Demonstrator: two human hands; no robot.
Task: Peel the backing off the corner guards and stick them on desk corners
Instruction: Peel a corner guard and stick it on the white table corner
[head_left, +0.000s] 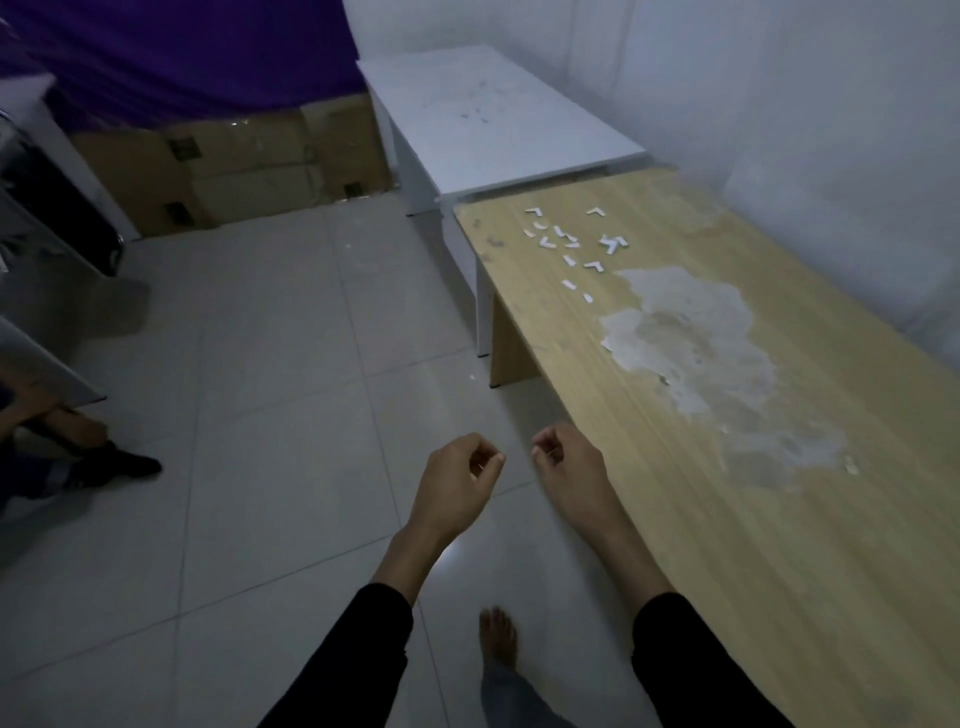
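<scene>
While both hands hover off the near edge of the wooden tabletop (779, 519), the left hand (457, 483) and right hand (569, 467) curl their fingers into pinches — whether either holds anything, too small to tell. Looks like peeling, or the gap between pieces. The white corner guards (571, 244) lie scattered toward the far end of the tabletop, well apart from the hands. Next move likely calls for a walk to them or to a corner. Worn patch mid-surface; white desk (498, 119) beyond; tiled floor (260, 415); cardboard boxes (234, 166) behind — dim room.
</scene>
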